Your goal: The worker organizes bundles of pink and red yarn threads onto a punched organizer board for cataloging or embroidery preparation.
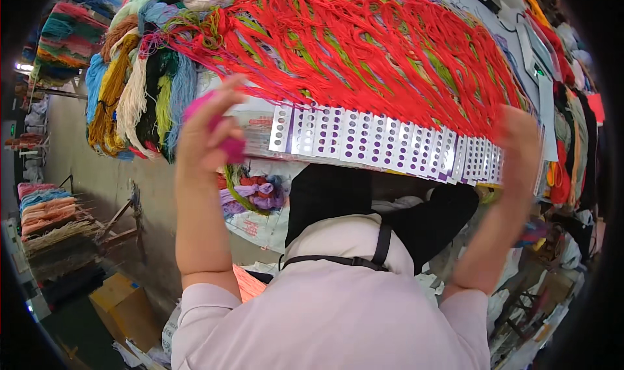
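A broad spread of red threads (364,51), mixed with green and purple strands, lies across the table. Its near ends meet a row of white cards (383,142) punched with round holes along the front edge. My left hand (211,126) is raised at the row's left end, fingers curled about a bright magenta bundle (233,148), probably yarn. My right hand (520,133) is at the row's right end, beside the last cards and red strands. Motion smears its fingers, so whether it grips anything is unclear.
Skeins of many colours (133,90) hang over the table's left edge. A small purple and green yarn bundle (253,191) lies on a white sack below. More skeins hang at the right, near a flat device (536,51). A cardboard box (123,308) stands lower left.
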`<state>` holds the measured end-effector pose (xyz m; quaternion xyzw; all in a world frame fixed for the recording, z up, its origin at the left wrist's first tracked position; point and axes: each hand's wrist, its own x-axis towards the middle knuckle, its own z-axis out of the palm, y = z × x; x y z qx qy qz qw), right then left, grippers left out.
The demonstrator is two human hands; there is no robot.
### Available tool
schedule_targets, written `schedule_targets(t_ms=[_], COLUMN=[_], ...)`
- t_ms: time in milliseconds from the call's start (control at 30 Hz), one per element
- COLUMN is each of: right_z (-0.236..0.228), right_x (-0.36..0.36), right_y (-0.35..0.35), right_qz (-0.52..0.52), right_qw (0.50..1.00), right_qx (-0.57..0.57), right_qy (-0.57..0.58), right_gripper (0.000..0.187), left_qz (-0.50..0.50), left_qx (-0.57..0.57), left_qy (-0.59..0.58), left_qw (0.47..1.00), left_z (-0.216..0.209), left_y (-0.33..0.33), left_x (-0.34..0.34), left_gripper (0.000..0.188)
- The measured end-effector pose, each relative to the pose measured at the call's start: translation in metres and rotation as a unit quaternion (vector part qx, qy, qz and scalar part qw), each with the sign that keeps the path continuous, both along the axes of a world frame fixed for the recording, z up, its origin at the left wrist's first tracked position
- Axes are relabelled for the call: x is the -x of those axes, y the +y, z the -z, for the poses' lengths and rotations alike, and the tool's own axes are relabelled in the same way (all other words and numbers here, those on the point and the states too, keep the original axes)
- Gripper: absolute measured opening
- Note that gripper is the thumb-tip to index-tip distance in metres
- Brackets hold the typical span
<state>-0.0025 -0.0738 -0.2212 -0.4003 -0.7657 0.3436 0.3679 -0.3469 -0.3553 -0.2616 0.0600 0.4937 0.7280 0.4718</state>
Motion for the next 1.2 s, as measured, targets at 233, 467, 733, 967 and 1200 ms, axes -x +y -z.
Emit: schedule_targets(t_ms=[233, 467, 733, 967, 1200], right_z=[0.118, 0.136, 0.133, 0.126, 0.117], right_x=[0.145, 0.15, 0.151, 0.142, 0.145], right_y=[-0.066, -0.067, -0.073, -0.063, -0.051], right_qz=[-0.243, -0.253, -0.27, -0.293, -0.319], right_qw=[0.926, 0.943, 0.942, 0.939, 0.845], right_qx=[0.287, 0.214, 0.201, 0.169, 0.421], right_qy=[0.019, 0.005, 0.004, -0.056, 0.077], right_gripper=[0.015, 0.022, 0.018, 0.023, 0.034], left_qz=[0.221, 0.246, 0.252, 0.119, 0.28], left_qx=[0.236, 0.251, 0.289, 0.117, 0.044], left_qy=[0.245, 0.329, 0.195, 0.119, -0.185], left_qw=[0.914, 0.877, 0.903, 0.979, 0.941], left_z=[0.023, 0.043, 0.068, 0.042, 0.032], left_y=[0.075, 0.096, 0.113, 0.084, 0.09], left_x=[-0.067, -0.064, -0.058, -0.032, -0.029], left_gripper=[0.03, 0.018, 0.016, 0.006, 0.028])
